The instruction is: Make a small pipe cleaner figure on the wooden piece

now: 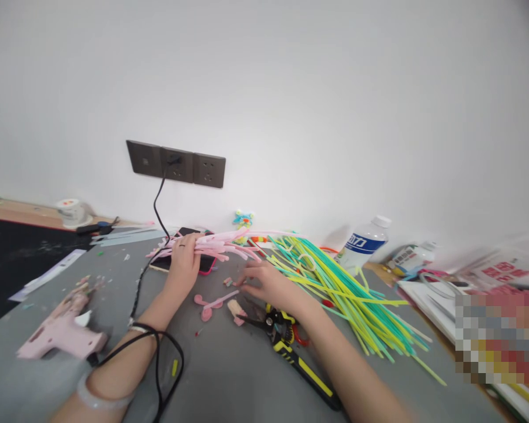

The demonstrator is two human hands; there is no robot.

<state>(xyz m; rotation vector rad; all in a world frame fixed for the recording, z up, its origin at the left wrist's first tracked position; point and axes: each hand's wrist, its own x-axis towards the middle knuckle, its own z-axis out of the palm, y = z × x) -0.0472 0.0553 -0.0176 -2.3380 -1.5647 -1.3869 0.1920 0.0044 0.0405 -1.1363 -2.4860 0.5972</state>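
Note:
A bundle of pink pipe cleaners [229, 242] lies over a dark phone [208, 265] at the back of the table. My left hand [186, 254] is closed around this bundle near its left part. To the right, my right hand [264, 283] hovers with its fingers bent but apart. Its fingertips are close to the stem of a small curled pink pipe cleaner piece [206, 306]; whether they touch is unclear. Just below that hand, black and yellow pliers [286, 346] rest on the table, beside a small pale pink and beige piece [237, 312].
Yellow and green pipe cleaners [352, 294] spread on the right, near a bottle [365, 242]. A pink glue gun [62, 332] lies at left. A black cable [157, 205] runs from the wall socket [176, 164] down across my left forearm. Stacked papers and packages line the right edge.

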